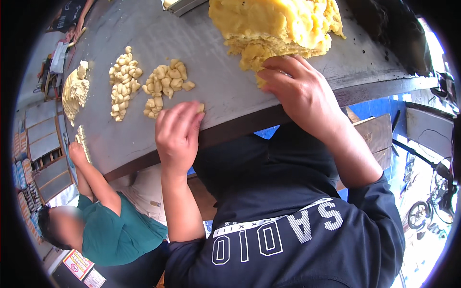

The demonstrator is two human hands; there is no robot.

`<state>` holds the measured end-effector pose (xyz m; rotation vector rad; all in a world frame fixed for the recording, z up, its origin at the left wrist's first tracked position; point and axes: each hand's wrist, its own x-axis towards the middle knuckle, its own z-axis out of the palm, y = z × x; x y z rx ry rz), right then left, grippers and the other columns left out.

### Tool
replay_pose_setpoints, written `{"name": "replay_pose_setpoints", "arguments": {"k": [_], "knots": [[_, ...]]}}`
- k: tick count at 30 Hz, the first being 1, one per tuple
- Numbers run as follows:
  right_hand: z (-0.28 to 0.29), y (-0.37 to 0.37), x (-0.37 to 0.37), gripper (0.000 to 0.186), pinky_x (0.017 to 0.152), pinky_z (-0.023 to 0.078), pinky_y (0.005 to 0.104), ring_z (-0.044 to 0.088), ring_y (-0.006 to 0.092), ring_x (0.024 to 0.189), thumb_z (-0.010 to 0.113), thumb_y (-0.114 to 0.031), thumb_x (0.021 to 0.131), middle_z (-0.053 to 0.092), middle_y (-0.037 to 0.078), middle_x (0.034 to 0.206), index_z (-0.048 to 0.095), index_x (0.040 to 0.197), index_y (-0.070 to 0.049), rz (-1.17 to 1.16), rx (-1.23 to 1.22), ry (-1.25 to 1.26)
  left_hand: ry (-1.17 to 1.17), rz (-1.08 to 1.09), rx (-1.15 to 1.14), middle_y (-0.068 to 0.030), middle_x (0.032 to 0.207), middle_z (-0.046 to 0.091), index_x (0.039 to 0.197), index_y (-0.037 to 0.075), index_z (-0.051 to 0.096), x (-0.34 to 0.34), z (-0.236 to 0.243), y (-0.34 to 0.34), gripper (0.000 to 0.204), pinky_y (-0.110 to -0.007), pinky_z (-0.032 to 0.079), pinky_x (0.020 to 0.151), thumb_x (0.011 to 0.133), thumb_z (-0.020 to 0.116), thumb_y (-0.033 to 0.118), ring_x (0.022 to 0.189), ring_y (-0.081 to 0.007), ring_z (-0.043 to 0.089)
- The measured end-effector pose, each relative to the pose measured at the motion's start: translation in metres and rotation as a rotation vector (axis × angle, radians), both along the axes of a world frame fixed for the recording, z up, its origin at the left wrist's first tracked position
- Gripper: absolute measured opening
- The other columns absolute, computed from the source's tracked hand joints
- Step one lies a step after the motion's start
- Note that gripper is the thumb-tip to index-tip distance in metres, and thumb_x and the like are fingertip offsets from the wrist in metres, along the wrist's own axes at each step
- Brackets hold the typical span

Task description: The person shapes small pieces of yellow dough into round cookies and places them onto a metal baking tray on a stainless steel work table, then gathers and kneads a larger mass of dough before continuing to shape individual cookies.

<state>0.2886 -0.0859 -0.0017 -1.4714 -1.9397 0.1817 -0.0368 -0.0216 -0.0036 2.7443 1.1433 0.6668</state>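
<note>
My right hand [305,91] is at the near edge of a large, rough mass of yellow dough [273,24], its fingers closed on the crumbly lower part. To the left, my left hand [177,134] is held by the table's front edge with its fingers curled together. A small pale piece of dough [201,107] shows at its fingertips. Just beyond that hand lies a heap of small pale dough lumps [165,79], and a second heap [125,81] sits farther left. My palms are both hidden.
Everything lies on a grey metal-topped table [201,57] with a dark edge. At far left, a person in a green shirt [122,230] handles a strip of pale pieces [82,139] near another dough mass [76,91]. A metal tray [185,6] stands at the back; a dark bag-like thing [398,33] sits right.
</note>
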Motion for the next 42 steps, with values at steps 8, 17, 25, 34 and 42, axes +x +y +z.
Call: {"name": "replay_pose_setpoints", "arguments": {"k": [8, 17, 25, 34, 42], "knots": [[-0.005, 0.009, -0.003, 0.019, 0.095, 0.062, 0.046, 0.071, 0.0326, 0.115, 0.081, -0.02, 0.094, 0.072, 0.008, 0.119, 0.078, 0.107, -0.007, -0.002, 0.018, -0.112, 0.25, -0.137, 0.045, -0.0073, 0.126, 0.079, 0.114, 0.014, 0.087, 0.043, 0.055, 0.026, 0.021, -0.039, 0.045, 0.108, 0.1, 0.084, 0.03, 0.119, -0.0281, 0.069], [0.007, -0.001, -0.005, 0.019, 0.091, 0.061, 0.045, 0.07, 0.0347, 0.104, 0.084, -0.022, 0.093, 0.067, 0.01, 0.104, 0.072, 0.099, -0.009, -0.214, 0.003, -0.015, -0.21, -0.245, 0.471, -0.0026, 0.082, 0.07, 0.079, 0.012, 0.066, 0.111, -0.005, 0.063, 0.031, -0.04, 0.042, 0.09, 0.105, 0.079, 0.023, 0.083, -0.0244, 0.068], [-0.006, 0.013, -0.011, 0.007, 0.086, 0.063, 0.0432, 0.07, 0.0281, 0.103, 0.073, -0.011, 0.093, 0.071, 0.008, 0.113, 0.073, 0.099, -0.008, -0.042, 0.139, -0.131, -0.182, -0.341, 0.412, -0.0055, 0.071, 0.06, 0.084, 0.007, 0.076, 0.121, -0.005, 0.065, 0.035, -0.039, 0.044, 0.081, 0.114, 0.068, 0.024, 0.068, -0.0232, 0.058], [0.015, -0.005, 0.002, 0.019, 0.099, 0.061, 0.0459, 0.071, 0.0347, 0.112, 0.082, -0.013, 0.092, 0.073, 0.011, 0.121, 0.078, 0.11, -0.007, -0.102, 0.002, 0.014, 0.117, 0.2, 0.199, -0.004, 0.078, 0.068, 0.097, 0.009, 0.085, 0.029, 0.017, 0.005, 0.02, -0.045, 0.045, 0.073, 0.108, 0.078, 0.024, 0.072, -0.0271, 0.064], [0.018, -0.002, -0.009, 0.02, 0.099, 0.06, 0.0458, 0.07, 0.0341, 0.114, 0.071, -0.008, 0.094, 0.073, 0.012, 0.122, 0.078, 0.112, -0.003, 0.046, -0.022, -0.039, -0.428, 0.28, -0.255, -0.0095, 0.112, 0.072, 0.116, 0.0, 0.076, 0.035, -0.009, -0.015, 0.01, -0.034, 0.057, 0.097, 0.111, 0.075, 0.009, 0.099, -0.0197, 0.072]]}}
